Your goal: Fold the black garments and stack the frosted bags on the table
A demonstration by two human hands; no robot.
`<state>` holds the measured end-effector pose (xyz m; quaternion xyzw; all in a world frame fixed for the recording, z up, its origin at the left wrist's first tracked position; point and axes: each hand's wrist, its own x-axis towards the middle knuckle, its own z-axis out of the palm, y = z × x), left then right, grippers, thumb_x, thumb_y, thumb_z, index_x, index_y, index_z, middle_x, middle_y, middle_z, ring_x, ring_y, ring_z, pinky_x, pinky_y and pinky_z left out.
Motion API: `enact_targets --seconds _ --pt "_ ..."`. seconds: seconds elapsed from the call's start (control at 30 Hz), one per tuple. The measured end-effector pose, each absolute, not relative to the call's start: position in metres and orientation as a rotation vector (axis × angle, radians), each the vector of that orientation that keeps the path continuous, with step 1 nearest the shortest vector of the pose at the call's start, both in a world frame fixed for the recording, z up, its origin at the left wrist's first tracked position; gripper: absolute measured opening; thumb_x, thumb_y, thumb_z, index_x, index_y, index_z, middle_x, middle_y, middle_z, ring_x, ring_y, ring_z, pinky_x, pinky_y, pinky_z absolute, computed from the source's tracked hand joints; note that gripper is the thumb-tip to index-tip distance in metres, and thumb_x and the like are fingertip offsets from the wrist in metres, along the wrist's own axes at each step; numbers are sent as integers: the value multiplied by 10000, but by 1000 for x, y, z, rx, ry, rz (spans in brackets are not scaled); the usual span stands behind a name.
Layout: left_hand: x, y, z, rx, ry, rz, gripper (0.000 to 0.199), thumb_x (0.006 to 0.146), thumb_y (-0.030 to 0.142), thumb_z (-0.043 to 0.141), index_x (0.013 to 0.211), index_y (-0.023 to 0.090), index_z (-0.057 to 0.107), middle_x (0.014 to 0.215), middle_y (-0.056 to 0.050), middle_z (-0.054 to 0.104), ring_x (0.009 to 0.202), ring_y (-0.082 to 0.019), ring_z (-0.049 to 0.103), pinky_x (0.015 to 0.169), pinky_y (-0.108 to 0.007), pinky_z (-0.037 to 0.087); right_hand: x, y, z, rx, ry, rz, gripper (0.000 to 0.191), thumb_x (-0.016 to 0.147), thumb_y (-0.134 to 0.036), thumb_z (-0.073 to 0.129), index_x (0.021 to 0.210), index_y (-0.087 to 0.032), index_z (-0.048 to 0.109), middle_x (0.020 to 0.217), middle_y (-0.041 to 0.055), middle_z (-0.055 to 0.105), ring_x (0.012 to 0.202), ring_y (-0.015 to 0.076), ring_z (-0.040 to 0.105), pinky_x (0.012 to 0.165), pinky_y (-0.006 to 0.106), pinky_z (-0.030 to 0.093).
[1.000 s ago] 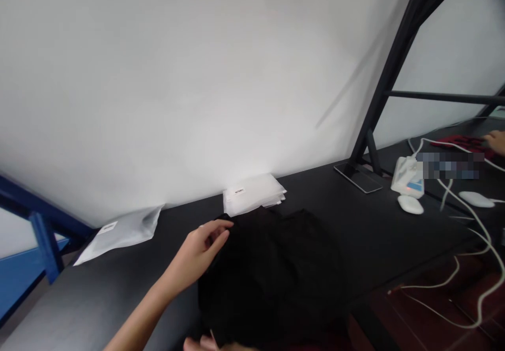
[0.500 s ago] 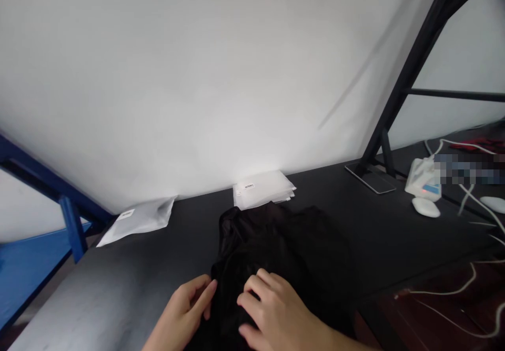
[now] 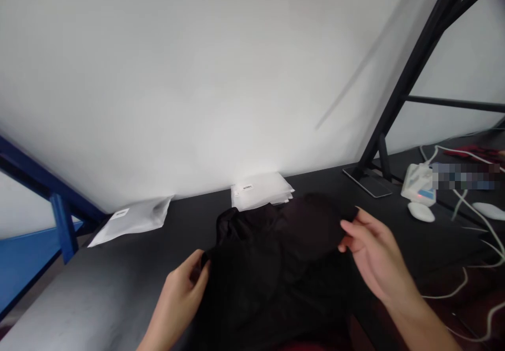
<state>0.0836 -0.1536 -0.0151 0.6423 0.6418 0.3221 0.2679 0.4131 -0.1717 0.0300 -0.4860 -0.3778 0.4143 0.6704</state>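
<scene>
Black fabric garment (image 3: pixel 272 277), count one: thin, soft, faintly sheened, bunched in loose wrinkles, lying across the black table top (image 3: pixel 98 293) near its front edge and running out of view at the bottom of the frame. Exact cut cannot be told.

Hands, count two, both the wearer's own. Left hand (image 3: pixel 183 293) is curled, fingers and thumb closed on the garment's left edge. Right hand (image 3: pixel 374 251) is partly open, fingers spread, with thumb and fingertips (image 3: pixel 347 235) pinching the garment's right edge and lifting that edge off the table.

Behind the garment, against the wall: frosted plastic bags in a flat stack (image 3: pixel 260 190), count of sheets unclear, white label on top, just touching the garment's far edge. To their left, well clear of the garment, one silvery-white pouch (image 3: pixel 130 219), also labelled.

Right side of table: one flat dark stand base (image 3: pixel 366 182), one white boxy device (image 3: pixel 418 185) with a small blue-lit panel, two white oval pucks (image 3: pixel 421 212), and several thin white cables (image 3: pixel 473 219) looping over the table edge. One red cloth (image 3: pixel 467 152) lies farther along; a pixelated patch hides the area beside it.

Framing: one black metal strut frame (image 3: pixel 418 72) at right, one blue metal frame (image 3: pixel 59 214) at left, white wall panel (image 3: pixel 197 77) behind.
</scene>
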Motion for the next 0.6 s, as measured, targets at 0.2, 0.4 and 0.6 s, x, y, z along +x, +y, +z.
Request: enact_targets --seconds 0.2,0.4,0.6 --pt "81 -129 -10 1475 1613 937 450 687 680 643 786 240 644 664 -7 654 674 -224 601 595 -276 462 459 -191 -6 -1295 -574 1027 461 502 -300 936 898 -226 711 627 -49 614 492 155 599 466 277 552" --pt "87 -122 -12 1312 1607 860 543 812 723 513 878 228 727 921 -92 791 969 -320 728 834 -421 596 463 -178 -16 -1332 -759 1285 356 643 -443 914 785 -178 723 688 29 692 579 181 654 440 249 513" --pt "63 -122 -25 1087 1663 977 578 792 804 527 903 278 737 1243 -94 762 1360 -347 581 1166 -494 421 452 -151 3 -1457 -995 1222 305 622 -247 903 905 -205 795 785 13 759 551 124 599 420 184 410"
